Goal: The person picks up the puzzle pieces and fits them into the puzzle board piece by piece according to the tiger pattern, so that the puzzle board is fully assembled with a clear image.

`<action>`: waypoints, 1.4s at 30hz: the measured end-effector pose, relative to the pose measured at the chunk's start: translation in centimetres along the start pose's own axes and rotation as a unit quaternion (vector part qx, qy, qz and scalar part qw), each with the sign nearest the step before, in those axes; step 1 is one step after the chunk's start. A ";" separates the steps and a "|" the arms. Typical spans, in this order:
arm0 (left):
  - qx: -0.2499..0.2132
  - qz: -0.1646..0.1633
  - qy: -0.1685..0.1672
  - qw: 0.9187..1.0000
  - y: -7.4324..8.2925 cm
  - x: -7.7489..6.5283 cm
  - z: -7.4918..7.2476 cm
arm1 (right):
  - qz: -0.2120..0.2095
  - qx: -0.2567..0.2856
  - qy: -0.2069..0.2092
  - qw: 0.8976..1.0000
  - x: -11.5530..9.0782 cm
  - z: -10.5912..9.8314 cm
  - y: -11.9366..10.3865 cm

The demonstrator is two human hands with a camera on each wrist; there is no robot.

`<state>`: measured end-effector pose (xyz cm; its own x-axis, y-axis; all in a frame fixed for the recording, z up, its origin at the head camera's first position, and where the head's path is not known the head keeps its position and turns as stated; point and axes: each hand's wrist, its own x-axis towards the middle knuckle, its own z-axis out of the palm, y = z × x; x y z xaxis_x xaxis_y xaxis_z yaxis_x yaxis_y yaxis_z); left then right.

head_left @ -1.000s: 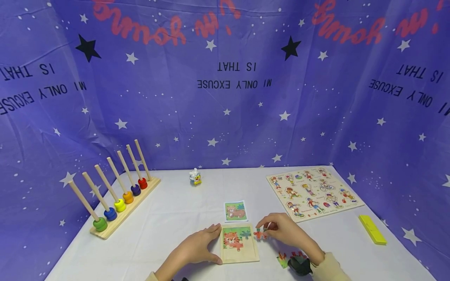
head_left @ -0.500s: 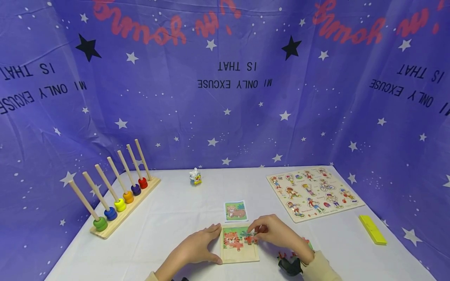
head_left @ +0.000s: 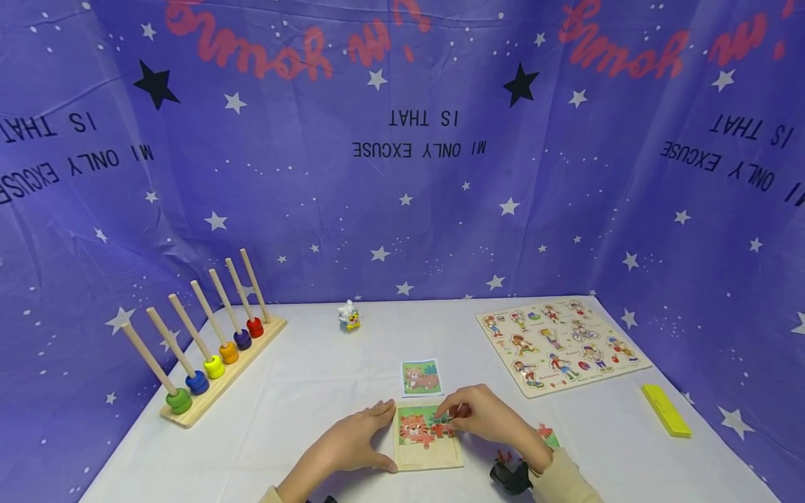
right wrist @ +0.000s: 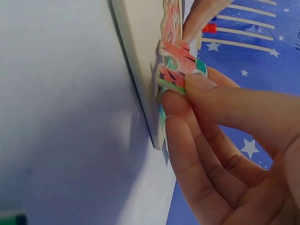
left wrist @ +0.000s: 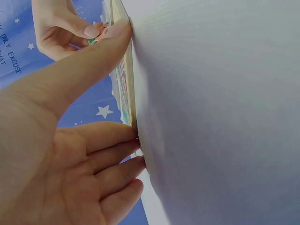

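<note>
The left hand [head_left: 358, 440] is spread wide along the left edge of the wooden puzzle tray [head_left: 430, 458], thumb at the near corner and fingertips toward the far corner, touching the edge without gripping it. The right hand [head_left: 486, 416] holds a narrow pinch grip: thumb and fingers clamp a red-striped puzzle piece [right wrist: 177, 70] over the right far part of the tray, beside the assembled tiger face [head_left: 413, 427]. Whether the piece is fully seated cannot be determined. The near part of the tray shows bare wood. A tiger picture card [head_left: 422, 378] lies just beyond the tray's far edge. Loose pieces [head_left: 547, 436] lie by the right forearm, partly hidden. At left stands a peg abacus [head_left: 234, 378] with coloured rings; a small figurine [head_left: 349, 316] stands at the far side. At right lie a figure board [head_left: 556, 349] and, nearer, a yellow case [head_left: 666, 411].
</note>
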<state>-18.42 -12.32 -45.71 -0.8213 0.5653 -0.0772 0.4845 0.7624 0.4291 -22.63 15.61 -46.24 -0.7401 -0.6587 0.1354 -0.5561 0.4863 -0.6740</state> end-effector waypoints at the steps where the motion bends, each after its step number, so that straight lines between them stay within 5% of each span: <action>1: 0.000 0.000 0.000 1.000 0.0 0.0 0.0 | 0.001 0.001 0.001 1.000 0.0 0.1 0.0; 42: -0.005 0.001 0.000 1.000 0.1 -0.1 -0.1 | 0.042 -0.019 0.005 0.999 0.3 0.8 -0.1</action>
<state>-18.31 -12.27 -45.58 -0.8206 0.5665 -0.0757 0.4829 0.7580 0.4386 -22.47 14.95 -46.74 -0.7884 -0.6091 0.0863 -0.5056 0.5617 -0.6549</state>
